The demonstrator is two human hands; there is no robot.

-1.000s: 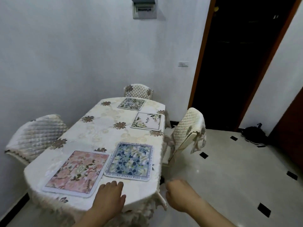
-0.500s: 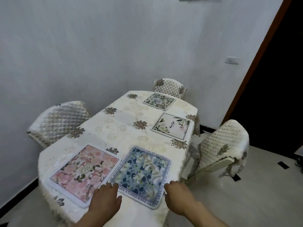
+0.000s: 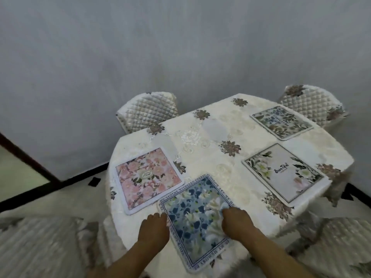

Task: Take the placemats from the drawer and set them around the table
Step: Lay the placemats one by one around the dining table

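Left hand (image 3: 154,227) lies flat, fingertips touching the left edge of the blue mat (image 3: 197,221). Right hand (image 3: 237,223) rests palm-down on it, fingers out, gripping nothing. The mat sits at the near edge of the table (image 3: 210,157). There are four mats: blue, pink mat (image 3: 147,177), white mat (image 3: 285,173), green mat (image 3: 281,122). Two chairs (image 3: 148,111) stand beyond.

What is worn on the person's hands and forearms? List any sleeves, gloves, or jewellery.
Nothing worn shows. The left hand and right hand have no gloves, and no rings or watch can be made out. The left forearm and right forearm are uncovered down to the picture's edge, so no sleeve is in view.
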